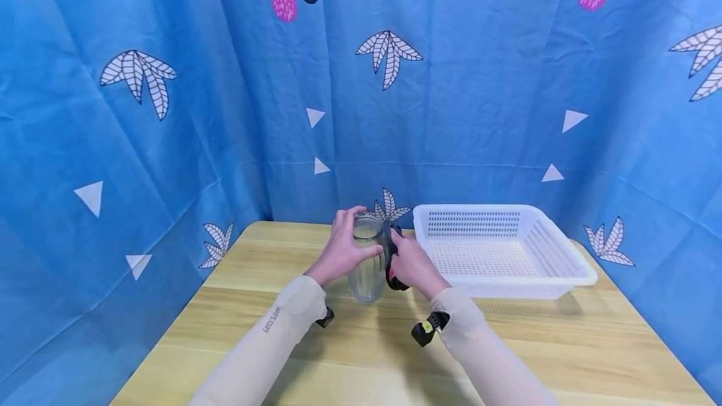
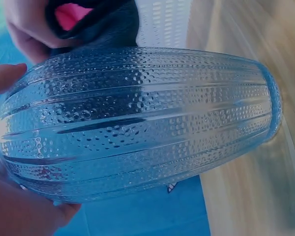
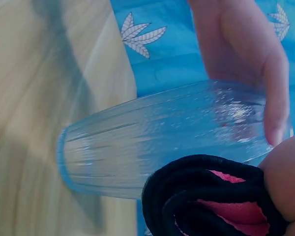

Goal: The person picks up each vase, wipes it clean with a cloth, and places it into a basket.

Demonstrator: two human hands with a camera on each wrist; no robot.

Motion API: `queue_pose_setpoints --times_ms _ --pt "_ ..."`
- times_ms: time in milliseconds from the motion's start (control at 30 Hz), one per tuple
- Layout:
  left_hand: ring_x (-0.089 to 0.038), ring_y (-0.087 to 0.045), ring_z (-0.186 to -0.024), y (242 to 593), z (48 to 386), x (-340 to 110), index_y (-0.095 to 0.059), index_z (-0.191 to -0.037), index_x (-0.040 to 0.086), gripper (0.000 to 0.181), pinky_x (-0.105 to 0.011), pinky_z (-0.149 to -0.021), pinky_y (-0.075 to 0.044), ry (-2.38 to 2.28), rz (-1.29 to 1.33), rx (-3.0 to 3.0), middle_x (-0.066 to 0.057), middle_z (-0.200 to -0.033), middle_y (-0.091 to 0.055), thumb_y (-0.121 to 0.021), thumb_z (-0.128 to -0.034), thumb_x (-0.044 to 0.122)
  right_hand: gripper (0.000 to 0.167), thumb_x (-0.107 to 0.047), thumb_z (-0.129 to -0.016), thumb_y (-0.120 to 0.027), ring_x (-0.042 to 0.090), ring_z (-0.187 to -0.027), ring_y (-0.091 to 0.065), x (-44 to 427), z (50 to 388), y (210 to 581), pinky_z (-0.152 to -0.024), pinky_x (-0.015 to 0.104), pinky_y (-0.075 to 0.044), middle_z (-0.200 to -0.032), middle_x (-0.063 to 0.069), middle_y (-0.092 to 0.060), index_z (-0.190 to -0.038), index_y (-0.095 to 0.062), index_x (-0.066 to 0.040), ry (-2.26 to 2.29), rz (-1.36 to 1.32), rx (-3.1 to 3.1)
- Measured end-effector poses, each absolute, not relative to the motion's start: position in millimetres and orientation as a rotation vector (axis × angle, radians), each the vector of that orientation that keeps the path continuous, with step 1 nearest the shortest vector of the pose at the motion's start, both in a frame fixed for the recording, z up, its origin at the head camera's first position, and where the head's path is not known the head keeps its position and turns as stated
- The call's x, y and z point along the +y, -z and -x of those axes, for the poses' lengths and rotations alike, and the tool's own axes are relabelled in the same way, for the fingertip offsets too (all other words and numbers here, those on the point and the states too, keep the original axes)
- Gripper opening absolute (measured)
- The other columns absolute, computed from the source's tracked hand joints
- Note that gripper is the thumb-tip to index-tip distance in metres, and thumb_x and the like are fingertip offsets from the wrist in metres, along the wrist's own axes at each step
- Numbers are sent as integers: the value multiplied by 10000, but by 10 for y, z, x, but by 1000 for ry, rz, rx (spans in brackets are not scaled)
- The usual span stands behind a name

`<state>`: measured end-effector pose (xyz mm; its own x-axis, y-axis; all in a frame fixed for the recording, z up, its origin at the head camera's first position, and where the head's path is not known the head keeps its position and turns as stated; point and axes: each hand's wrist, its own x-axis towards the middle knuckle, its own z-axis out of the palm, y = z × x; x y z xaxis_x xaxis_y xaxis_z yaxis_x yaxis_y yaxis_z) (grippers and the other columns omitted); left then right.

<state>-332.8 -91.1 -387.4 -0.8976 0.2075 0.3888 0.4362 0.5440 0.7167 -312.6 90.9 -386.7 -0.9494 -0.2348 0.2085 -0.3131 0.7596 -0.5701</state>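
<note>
A clear glass vase (image 1: 365, 281) with ribbed, dimpled sides is upright at the table's middle; whether its base touches the wood I cannot tell. My left hand (image 1: 343, 249) grips it near the rim, thumb and fingers spread around the upper part. On the vase's right side, my right hand (image 1: 414, 263) holds a folded black cloth (image 3: 187, 179) with a pink inner face. In the left wrist view the cloth lies against or right beside the glass (image 2: 162, 118). Part of the cloth is hidden behind the right hand in the head view.
A white perforated plastic basket (image 1: 558, 280) stands to the right of the hands on the wooden table (image 1: 271, 318). Blue patterned curtain (image 1: 462, 111) hangs behind the table and along both sides. Black straps with small devices (image 1: 431, 327) sit at the wrists.
</note>
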Motion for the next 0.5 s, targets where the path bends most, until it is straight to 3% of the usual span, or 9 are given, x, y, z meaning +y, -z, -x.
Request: queue_pose_setpoints --times_ms 233,367,500 --pt "-256 -442 -1350 3859 3315 -966 -338 -1515 284 921 -533 -1089 -419 1386 529 -2490 -61 -1459 -417 -878 -771 334 657 44 -876 -499 297 -829 -643 882 3145 4233 -718 415 -538 -1274 297 -627 -1523 -404 -17 -1084 -447 -2906" --pt "-262 -413 -1384 3857 3302 -970 -331 -1531 278 908 -542 -1109 -395 1393 529 -2519 -33 -1486 -441 -850 -786 283 673 39 -860 -500 328 -1030 -653 888 3112 4459 -841 448 -543 -1415 304 -532 -1520 -369 39 -1100 -467 -2968" --pt "-266 -380 -1416 3865 3299 -956 -310 -1534 298 902 -560 -1109 -390 1379 547 -2534 -7 -1533 -393 -803 -780 250 634 22 -877 -510 319 -1139 -607 903 3056 4502 -849 422 -520 -1478 301 -465 -1496 -384 78 -1084 -466 -2964"
